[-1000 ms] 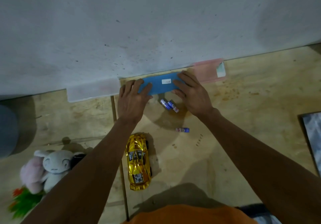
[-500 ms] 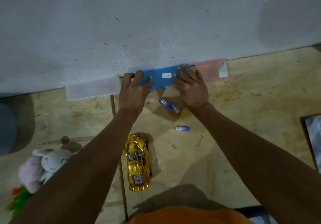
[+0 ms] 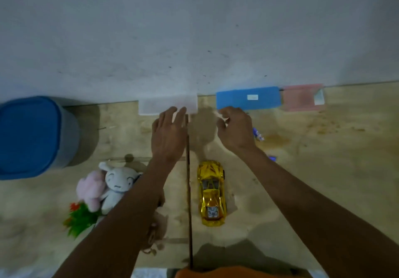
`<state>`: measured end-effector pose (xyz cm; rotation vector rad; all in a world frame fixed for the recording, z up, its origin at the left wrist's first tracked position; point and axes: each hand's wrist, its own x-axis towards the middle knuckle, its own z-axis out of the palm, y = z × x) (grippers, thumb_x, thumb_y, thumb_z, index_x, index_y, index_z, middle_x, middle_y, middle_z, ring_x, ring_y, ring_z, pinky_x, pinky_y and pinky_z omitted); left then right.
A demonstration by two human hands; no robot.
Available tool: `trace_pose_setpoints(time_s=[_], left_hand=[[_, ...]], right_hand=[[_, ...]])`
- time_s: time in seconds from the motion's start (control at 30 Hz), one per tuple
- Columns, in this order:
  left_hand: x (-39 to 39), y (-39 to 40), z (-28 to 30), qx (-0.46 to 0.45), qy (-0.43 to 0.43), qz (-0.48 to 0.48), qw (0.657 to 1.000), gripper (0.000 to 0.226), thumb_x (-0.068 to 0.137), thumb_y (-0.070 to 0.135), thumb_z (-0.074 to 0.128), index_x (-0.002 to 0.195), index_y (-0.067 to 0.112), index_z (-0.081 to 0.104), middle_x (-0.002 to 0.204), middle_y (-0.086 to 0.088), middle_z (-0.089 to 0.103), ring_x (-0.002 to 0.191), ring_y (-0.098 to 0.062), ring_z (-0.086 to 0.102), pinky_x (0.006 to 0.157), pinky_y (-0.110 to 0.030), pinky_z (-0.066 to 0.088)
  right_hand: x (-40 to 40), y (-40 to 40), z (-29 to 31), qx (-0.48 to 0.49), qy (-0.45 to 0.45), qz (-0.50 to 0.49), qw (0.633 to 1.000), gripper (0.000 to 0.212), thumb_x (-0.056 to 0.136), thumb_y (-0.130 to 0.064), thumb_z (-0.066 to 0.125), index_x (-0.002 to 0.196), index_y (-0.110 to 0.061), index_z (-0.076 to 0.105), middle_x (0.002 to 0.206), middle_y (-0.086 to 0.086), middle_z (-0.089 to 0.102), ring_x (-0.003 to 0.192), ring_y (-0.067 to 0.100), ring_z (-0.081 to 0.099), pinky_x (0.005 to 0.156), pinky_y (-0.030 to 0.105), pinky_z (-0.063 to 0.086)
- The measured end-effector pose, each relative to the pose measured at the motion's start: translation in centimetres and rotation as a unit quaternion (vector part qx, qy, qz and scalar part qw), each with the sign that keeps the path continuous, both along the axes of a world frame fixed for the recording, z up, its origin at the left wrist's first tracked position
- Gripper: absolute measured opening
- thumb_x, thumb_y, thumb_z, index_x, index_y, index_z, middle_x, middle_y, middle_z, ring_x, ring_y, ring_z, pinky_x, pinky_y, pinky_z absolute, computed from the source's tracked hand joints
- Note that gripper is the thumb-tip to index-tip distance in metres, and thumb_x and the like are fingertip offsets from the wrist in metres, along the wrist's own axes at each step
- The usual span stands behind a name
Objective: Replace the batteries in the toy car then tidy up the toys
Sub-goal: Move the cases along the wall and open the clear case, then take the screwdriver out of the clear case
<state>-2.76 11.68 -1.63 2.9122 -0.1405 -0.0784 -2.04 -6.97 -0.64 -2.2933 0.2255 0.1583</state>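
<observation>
my left hand flat, fingers straight, holding nothing | my right hand loosely curled, empty | toy car just below my wrists, between my arms | batteries loose right of my right fingers | swap not done, plush toys untidied

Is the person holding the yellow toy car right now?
No, the yellow toy car sits untouched on the floor, between the forearms and below both hands.

Bare forearms, unsleeved; orange garment at the torso.
</observation>
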Motion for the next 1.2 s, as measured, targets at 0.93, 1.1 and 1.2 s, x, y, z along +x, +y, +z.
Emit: trace_pose_setpoints(time_s=[0.93,1.1,1.2], left_hand=[[7.0,12.6,-4.1,0.067,-0.018,-0.090,0.994,0.054,0.080,0.025,0.076,0.132,0.018,0.062,0.134,-0.011,0.057,0.118,-0.038,0.051,0.086,-0.047,0.048],[7.3,12.2,-3.9,0.070,-0.016,-0.083,0.994,0.057,0.078,0.026,0.077,0.132,0.020,0.061,0.134,-0.008,0.057,0.119,-0.035,0.049,0.087,-0.048,0.045],[7.6,12.3,-3.8,0.067,-0.027,-0.081,0.994,0.057,0.078,0.026,0.078,0.131,0.018,0.060,0.130,-0.009,0.059,0.120,-0.034,0.049,0.088,-0.048,0.046]], right_hand=[[4.3,18.7,-2.9,0.450,0.242,-0.397,0.762,0.027,0.097,-0.035,0.063,0.090,-0.009,0.066,0.081,0.005,0.070,0.070,0.015,0.065,0.051,0.026,0.052],[4.2,18.3,-2.3,0.479,0.244,-0.395,0.745,0.032,0.096,-0.038,0.064,0.086,-0.008,0.066,0.077,0.005,0.068,0.068,0.016,0.065,0.054,0.030,0.052],[4.9,18.1,-1.3,0.470,0.241,-0.387,0.756,0.030,0.093,-0.038,0.068,0.088,-0.008,0.067,0.079,0.004,0.072,0.070,0.014,0.071,0.056,0.028,0.057]])
